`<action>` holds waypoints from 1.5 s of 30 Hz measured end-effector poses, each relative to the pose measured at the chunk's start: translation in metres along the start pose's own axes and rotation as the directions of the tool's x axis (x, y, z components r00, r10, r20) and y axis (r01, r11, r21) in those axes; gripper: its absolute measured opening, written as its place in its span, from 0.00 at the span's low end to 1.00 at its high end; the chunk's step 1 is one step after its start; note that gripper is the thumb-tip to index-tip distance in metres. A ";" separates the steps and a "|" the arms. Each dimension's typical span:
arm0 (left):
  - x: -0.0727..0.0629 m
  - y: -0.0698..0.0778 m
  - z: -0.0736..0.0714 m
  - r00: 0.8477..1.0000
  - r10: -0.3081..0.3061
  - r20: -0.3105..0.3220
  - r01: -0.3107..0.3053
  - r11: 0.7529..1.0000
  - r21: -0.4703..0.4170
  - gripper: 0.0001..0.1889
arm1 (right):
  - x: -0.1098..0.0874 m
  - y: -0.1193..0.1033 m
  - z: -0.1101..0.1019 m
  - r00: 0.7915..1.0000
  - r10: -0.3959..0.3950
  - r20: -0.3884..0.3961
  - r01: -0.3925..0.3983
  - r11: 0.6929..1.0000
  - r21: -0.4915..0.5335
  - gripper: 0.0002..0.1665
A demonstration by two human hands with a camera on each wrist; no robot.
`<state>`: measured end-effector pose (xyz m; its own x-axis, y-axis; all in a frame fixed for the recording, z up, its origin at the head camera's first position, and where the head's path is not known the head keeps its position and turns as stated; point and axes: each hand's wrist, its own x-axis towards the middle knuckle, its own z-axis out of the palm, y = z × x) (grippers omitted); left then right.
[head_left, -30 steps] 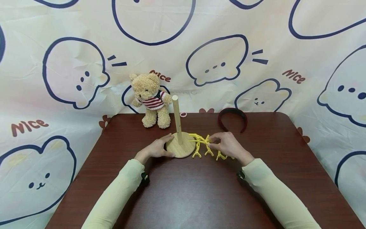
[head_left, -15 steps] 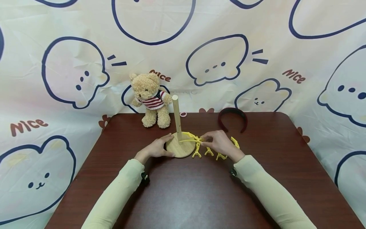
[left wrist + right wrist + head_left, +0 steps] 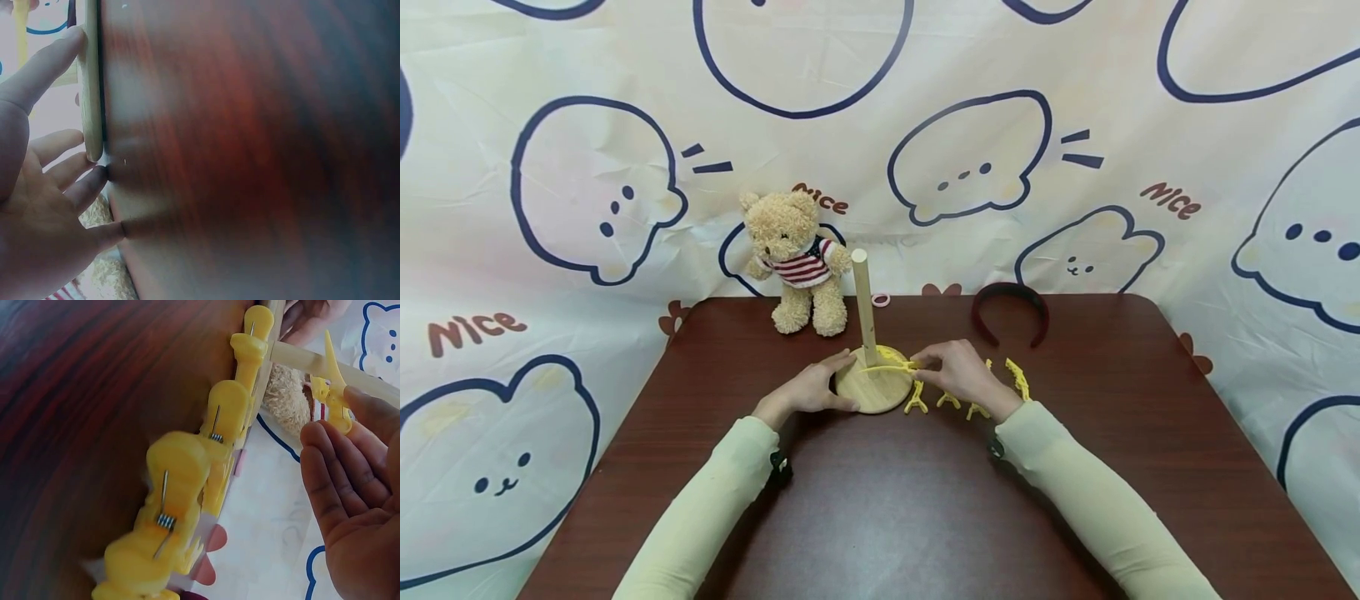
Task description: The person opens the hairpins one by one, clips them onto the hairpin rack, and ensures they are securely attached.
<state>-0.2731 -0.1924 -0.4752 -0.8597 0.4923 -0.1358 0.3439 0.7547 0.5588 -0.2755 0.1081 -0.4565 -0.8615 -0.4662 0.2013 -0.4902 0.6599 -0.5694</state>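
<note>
A round wooden stand [image 3: 872,398] with an upright post [image 3: 864,308] is on the table. My left hand [image 3: 808,387] holds its disc base at the left edge, thumb and fingers spread around the rim. Between thumb and fingertips, my right hand [image 3: 958,371] pinches a yellow spring clip [image 3: 336,381]. The clip's slender curved ends reach over the base near the post's foot; whether they touch the wood I cannot tell. Several more yellow clips [image 3: 178,469] with metal springs stand in a row beneath my right hand, partly hidden by it in the head view.
A teddy bear [image 3: 797,267] in a striped shirt stands at the back left edge. A small pink-and-white ring [image 3: 881,300] lies behind the post. At the back right is a dark red headband [image 3: 1011,312]. A cartoon-printed cloth [image 3: 955,50] hangs behind the table [image 3: 895,517].
My right hand has moved left with the yellow clip, bringing its ends over the base to the post. More of the clips at the right have come into sight. The left hand stays put.
</note>
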 end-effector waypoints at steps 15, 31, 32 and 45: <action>0.000 -0.001 0.001 1.000 -0.010 0.005 0.010 1.000 0.003 0.51 | 0.010 -0.005 0.007 1.000 0.022 -0.001 -0.022 0.999 0.023 0.11; 0.000 0.000 0.001 1.000 -0.029 0.011 0.029 1.000 0.001 0.49 | 0.012 0.000 0.009 0.999 0.038 0.022 -0.039 0.999 0.035 0.16; 0.000 0.000 0.001 0.999 -0.029 0.012 0.029 1.000 0.002 0.49 | 0.013 0.000 0.009 0.999 0.041 0.023 -0.042 0.998 0.039 0.16; -0.001 0.001 0.000 1.000 -0.025 0.017 0.025 1.000 0.005 0.49 | 0.013 0.000 0.009 0.989 0.126 0.073 -0.133 0.987 0.090 0.20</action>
<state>-0.2717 -0.1915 -0.4745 -0.8617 0.4803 -0.1635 0.3241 0.7690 0.5511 -0.2857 0.0964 -0.4614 -0.9043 -0.4212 0.0688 -0.3578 0.6602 -0.6604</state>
